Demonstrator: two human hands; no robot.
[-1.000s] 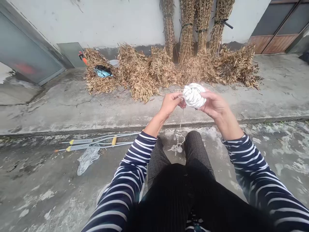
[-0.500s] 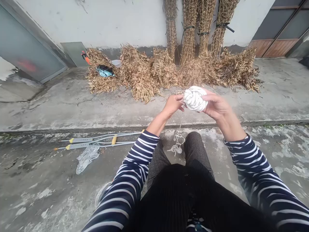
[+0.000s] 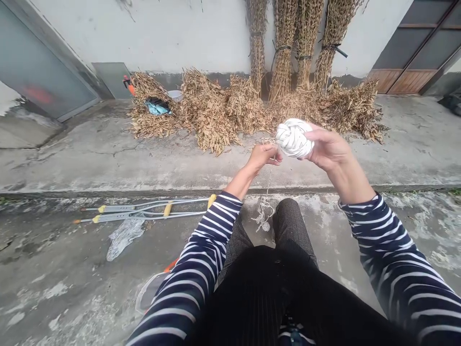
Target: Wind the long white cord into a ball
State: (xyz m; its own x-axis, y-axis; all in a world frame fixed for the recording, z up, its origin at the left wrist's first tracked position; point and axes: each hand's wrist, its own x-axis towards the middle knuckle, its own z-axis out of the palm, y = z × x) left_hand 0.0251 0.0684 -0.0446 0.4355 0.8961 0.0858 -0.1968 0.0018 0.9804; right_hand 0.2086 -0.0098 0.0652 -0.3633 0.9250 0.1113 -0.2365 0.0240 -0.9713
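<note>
A white ball of wound cord with dark flecks is held up in my right hand, thumb on top and fingers behind and below it. Just left of the ball, my left hand is closed in a pinch on the thin white string. From there the string hangs down to a loose tangle near the ground between my knees.
Crutches and a clear plastic bag lie on the ground at left. Dried plant heaps line the raised concrete ledge, with tied bundles against the wall. An orange-edged object is partly behind my left sleeve.
My right hand has lifted the ball slightly and moved it to the right, turning it. My left hand now sits a little lower relative to the ball.
</note>
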